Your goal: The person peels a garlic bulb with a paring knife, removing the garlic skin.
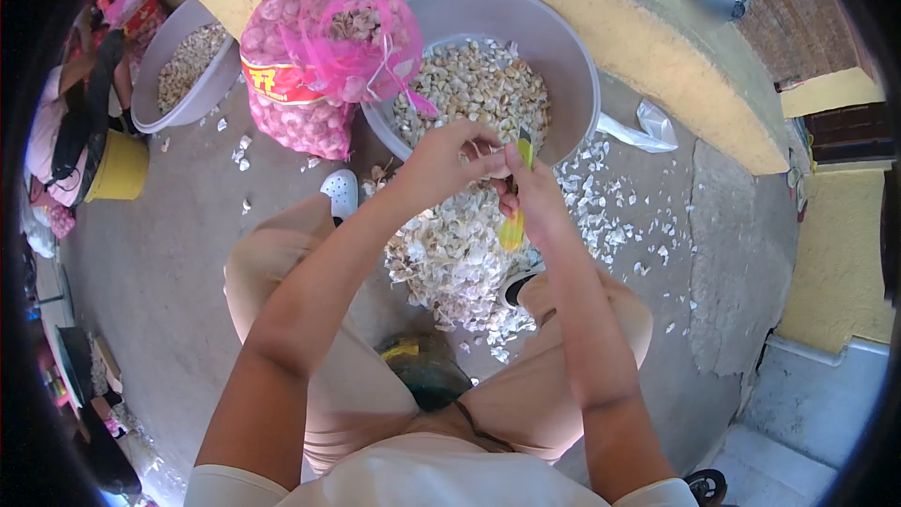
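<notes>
Over the near rim of a large grey basin (577, 84), my two hands meet. My right hand (537, 190) is closed round a yellow cutter (511, 231), its upper end pointing away from me. My left hand (460, 155) has its fingers bent in a pinch beside the cutter; what they pinch is too small to name. Peeled garlic cloves (483, 84) lie in the basin behind my hands. Below them a heap of garlic skins (450, 253) spreads over the floor between my feet.
A pink mesh sack of garlic (300, 122) leans at the basin's left. Further left are another basin (202, 108), a yellow bucket (120, 167) and a seated person (56, 122). A low yellow wall (657, 84) curves behind. A plastic bag (648, 131) lies right of the basin.
</notes>
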Tool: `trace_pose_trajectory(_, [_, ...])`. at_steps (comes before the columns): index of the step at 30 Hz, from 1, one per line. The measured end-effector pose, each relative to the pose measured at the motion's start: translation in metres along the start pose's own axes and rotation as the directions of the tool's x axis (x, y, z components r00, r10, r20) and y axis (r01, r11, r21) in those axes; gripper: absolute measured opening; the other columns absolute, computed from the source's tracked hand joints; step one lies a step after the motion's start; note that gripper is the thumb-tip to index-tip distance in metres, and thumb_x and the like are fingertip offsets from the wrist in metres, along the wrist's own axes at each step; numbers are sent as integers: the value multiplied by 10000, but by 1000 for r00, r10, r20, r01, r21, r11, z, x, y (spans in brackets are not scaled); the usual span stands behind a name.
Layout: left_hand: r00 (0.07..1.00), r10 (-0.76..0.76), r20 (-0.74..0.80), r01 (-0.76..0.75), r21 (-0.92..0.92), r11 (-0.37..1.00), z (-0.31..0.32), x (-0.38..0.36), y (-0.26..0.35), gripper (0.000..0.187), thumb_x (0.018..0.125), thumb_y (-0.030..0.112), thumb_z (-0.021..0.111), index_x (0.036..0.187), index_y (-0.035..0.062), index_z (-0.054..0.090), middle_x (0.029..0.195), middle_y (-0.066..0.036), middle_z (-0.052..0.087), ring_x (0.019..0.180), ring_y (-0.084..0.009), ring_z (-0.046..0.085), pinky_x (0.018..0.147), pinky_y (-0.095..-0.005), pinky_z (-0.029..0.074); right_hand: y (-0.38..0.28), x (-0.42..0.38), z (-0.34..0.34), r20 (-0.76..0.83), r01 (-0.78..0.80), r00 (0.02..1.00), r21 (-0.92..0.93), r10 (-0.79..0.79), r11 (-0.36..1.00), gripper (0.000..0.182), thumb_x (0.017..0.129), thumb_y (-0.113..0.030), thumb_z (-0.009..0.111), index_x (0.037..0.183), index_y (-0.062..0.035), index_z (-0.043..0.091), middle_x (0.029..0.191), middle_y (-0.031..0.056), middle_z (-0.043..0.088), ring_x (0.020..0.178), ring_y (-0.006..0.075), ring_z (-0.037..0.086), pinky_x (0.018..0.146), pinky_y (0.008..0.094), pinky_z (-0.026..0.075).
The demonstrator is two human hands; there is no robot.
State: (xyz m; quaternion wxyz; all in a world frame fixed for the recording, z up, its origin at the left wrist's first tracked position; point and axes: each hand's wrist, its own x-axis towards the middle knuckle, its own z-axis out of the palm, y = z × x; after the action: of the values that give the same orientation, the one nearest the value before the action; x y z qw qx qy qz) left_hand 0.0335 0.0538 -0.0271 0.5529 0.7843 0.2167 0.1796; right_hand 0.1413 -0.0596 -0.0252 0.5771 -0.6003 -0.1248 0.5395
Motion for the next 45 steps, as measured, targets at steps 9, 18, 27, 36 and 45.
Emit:
trace_pose_trajectory(9, [992,-114,56,120,-117,986,-1,5,-5,192,761,81,605,937,8,584,835,-47,600,790,-115,562,699,-262,448,-7,-4,1,7,-1,1000,27,1,1000,324,839,-391,528,758,-78,498,581,1,458,414,58,355,392,207,328])
trace_pose_trajectory(18, [981,-127,147,164,-278,946,-5,5,-5,163,762,26,597,922,8,572,852,-39,589,791,-110,559,708,-249,459,-7,-4,-2,67,-48,997,129,40,991,286,839,-356,538,768,-81,503,586,-1,449,410,54,347,384,203,321])
trace_pose_trajectory(27, [948,-186,257,283,-424,860,-3,4,-8,184,831,60,514,1004,14,475,919,-52,540,823,-122,536,679,-266,484,-6,-4,-2,169,-136,982,329,84,934,198,856,-271,513,847,-75,485,604,9,454,414,51,342,388,194,302])
trace_pose_trajectory(36, [885,-287,366,438,-451,778,-8,1,-1,223,882,243,464,950,36,514,731,-9,479,635,-81,480,482,-215,450,-7,-5,-1,186,-58,983,291,3,955,150,856,-220,510,891,-78,477,647,29,463,418,62,331,393,197,299])
trace_pose_trajectory(45, [943,-260,205,314,-303,900,-7,-1,5,304,891,311,449,904,26,554,590,10,441,496,-60,431,430,-209,382,-12,-12,2,205,33,973,312,-101,950,301,834,-255,555,1059,-75,466,693,47,495,436,56,351,397,191,314])
